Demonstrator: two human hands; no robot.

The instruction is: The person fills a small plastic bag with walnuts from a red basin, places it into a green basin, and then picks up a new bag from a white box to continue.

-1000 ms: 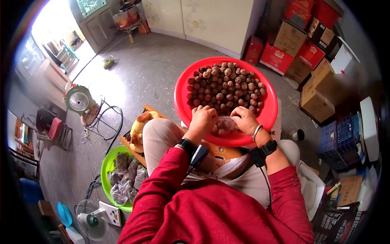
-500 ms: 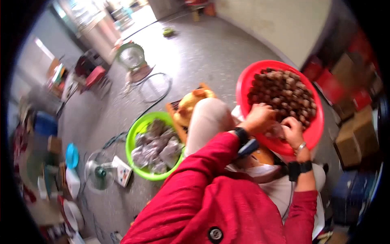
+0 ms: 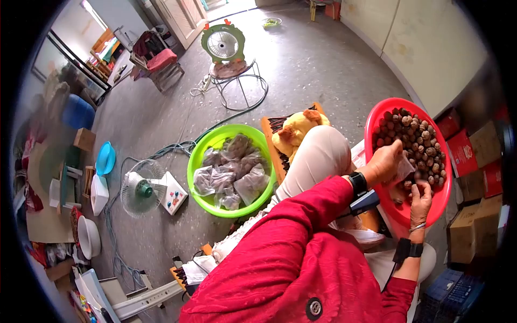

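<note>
A red basin (image 3: 370,129) full of brown, round, walnut-like nuts (image 3: 417,132) sits at the right by my knees. Over its near left side, my left hand (image 3: 385,163) is closed on a small clear plastic bag (image 3: 404,169). My right hand (image 3: 421,203) is inside the basin's near edge, fingers bent together among the nuts. What lies between its fingertips is blurred. To the left of my knee, a bright green basin (image 3: 195,185) holds several plastic bags (image 3: 231,167) with dark contents.
A yellow plush toy (image 3: 298,132) lies on a wooden slatted seat (image 3: 269,140) beside my knee. A white-based fan (image 3: 173,192) lies near the green basin; a green fan (image 3: 222,46) and cables stand farther off. Cardboard boxes (image 3: 474,229) line the right side.
The view has swung left, so the basins appear farther right and sharper. My left hand has lifted slightly with the bag, and my right hand is lower beside the nuts.
</note>
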